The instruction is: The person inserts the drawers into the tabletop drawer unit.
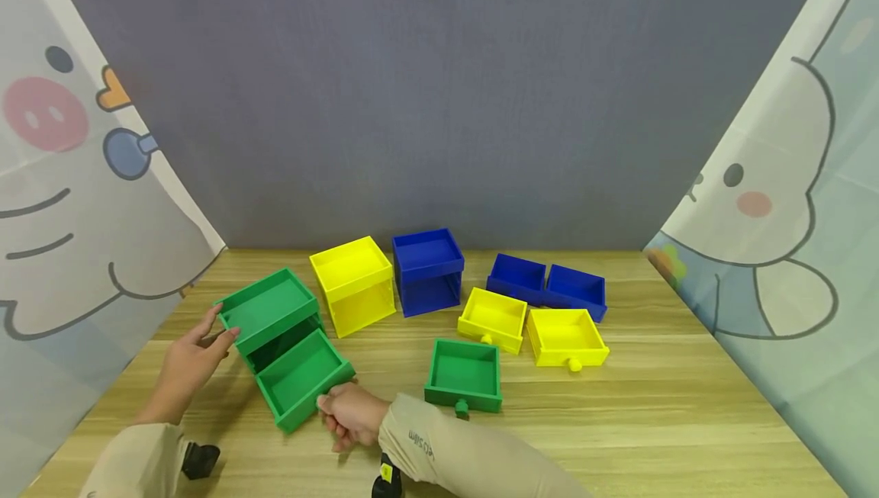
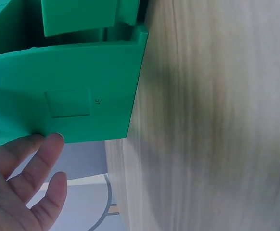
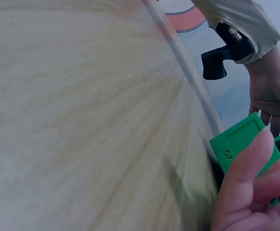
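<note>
A green cabinet shell [image 1: 269,311] stands at the left of the table, turned at an angle. Its lower opening takes the back end of a green drawer [image 1: 302,376], whose front part sticks out toward me. My right hand [image 1: 353,412] pinches the drawer at its front, with thumb and index finger hiding the knob. In the right wrist view the drawer's side [image 3: 241,142] bears a raised number. My left hand [image 1: 192,364] rests its fingertips against the shell's left side near the top, fingers loosely spread. The left wrist view shows these fingers [image 2: 46,156] at the shell's edge.
Behind stand a yellow shell [image 1: 352,277] and a blue shell [image 1: 429,269], both with open fronts. To the right lie a green drawer [image 1: 465,372], two yellow drawers [image 1: 494,317] and two blue drawers [image 1: 577,290]. A grey cloth wall [image 1: 439,101] closes the back.
</note>
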The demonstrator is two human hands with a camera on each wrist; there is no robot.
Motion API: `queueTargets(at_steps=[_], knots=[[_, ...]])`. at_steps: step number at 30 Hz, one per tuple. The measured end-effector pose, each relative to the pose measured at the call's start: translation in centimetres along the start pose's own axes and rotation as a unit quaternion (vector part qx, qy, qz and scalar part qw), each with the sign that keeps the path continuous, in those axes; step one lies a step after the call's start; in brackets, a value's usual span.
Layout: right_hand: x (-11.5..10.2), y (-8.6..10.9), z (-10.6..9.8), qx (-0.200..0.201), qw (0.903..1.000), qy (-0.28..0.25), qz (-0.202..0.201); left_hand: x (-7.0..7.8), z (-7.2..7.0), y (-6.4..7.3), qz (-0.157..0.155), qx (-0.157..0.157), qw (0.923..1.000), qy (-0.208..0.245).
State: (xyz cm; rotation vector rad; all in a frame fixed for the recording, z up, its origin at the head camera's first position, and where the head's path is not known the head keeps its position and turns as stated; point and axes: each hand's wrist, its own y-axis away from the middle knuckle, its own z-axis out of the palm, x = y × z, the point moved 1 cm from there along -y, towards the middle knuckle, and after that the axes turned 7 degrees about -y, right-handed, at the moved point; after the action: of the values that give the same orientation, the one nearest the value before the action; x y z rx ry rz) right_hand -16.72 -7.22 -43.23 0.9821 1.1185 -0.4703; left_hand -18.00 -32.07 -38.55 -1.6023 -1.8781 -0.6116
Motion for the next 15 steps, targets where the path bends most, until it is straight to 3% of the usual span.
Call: queueTargets(at_steps=[15], knots=[[-0.48, -0.90, -0.05, 0.019, 0.9995, -0.021, -0.009, 0.12, 0.02, -0.03, -0.004, 0.000, 1.0000, 0.000]])
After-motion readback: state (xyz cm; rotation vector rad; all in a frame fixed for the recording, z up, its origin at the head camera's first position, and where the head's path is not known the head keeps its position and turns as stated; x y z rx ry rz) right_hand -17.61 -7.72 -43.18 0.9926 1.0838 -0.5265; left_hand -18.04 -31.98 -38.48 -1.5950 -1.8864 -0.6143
